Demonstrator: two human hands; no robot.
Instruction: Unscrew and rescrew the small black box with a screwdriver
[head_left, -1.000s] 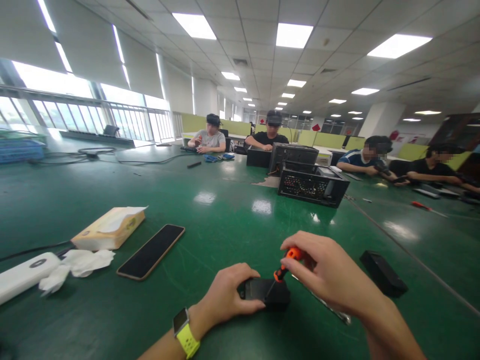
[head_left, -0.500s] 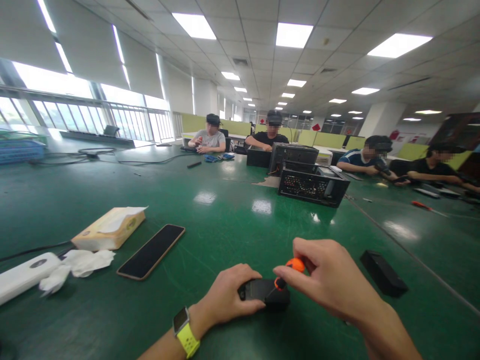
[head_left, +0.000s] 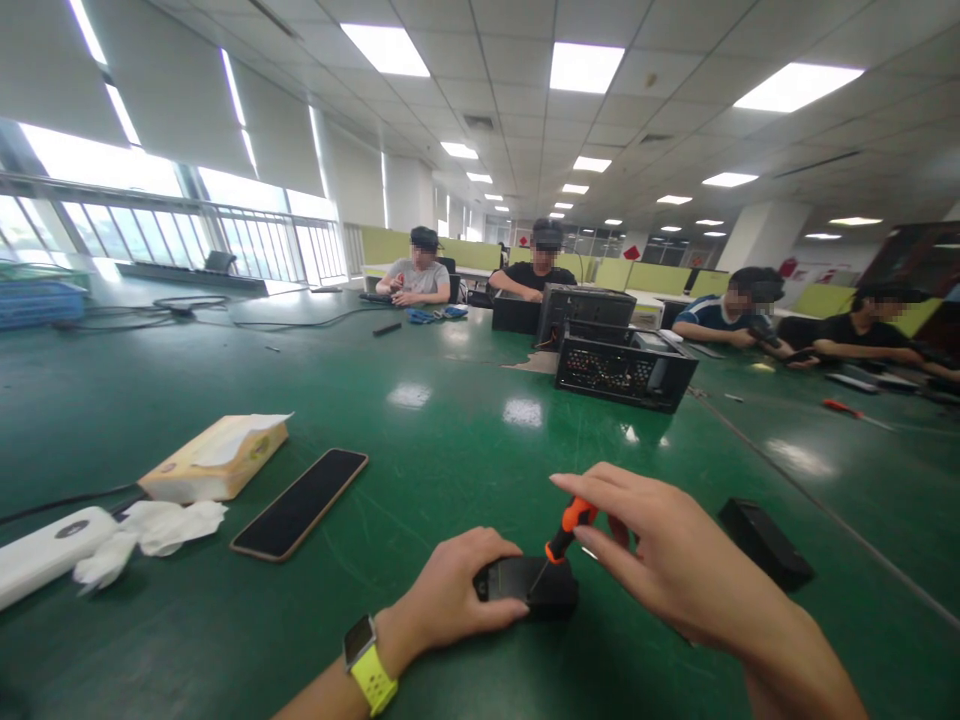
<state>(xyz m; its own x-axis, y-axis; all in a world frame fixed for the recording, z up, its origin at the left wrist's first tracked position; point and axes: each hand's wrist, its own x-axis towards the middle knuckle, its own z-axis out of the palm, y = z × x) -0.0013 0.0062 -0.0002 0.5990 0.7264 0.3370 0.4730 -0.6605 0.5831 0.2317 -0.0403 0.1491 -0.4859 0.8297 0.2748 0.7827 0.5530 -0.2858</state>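
My left hand (head_left: 459,590) grips a small black box-shaped device (head_left: 551,590) against the green table, thumb along its near side and fingers over the far side. An orange and black screwdriver (head_left: 568,528) stands tilted, its thin shaft meeting the top of the device. Around the upper part of its handle is my right hand (head_left: 652,550), with the index finger stretched out over the top and the thumb below; the other fingers are partly hidden behind. What the screwdriver tip touches is too small to make out.
A second black block (head_left: 765,543) lies right of my right hand. To the left are a phone (head_left: 300,503), a tissue pack (head_left: 217,458), crumpled tissue (head_left: 161,527) and a white power strip (head_left: 56,555). Opened computer cases (head_left: 626,370) stand ahead, with several people seated beyond.
My right hand's fingers have loosened and straightened around the screwdriver handle, showing more of it. My left hand and the black device have stayed in place.
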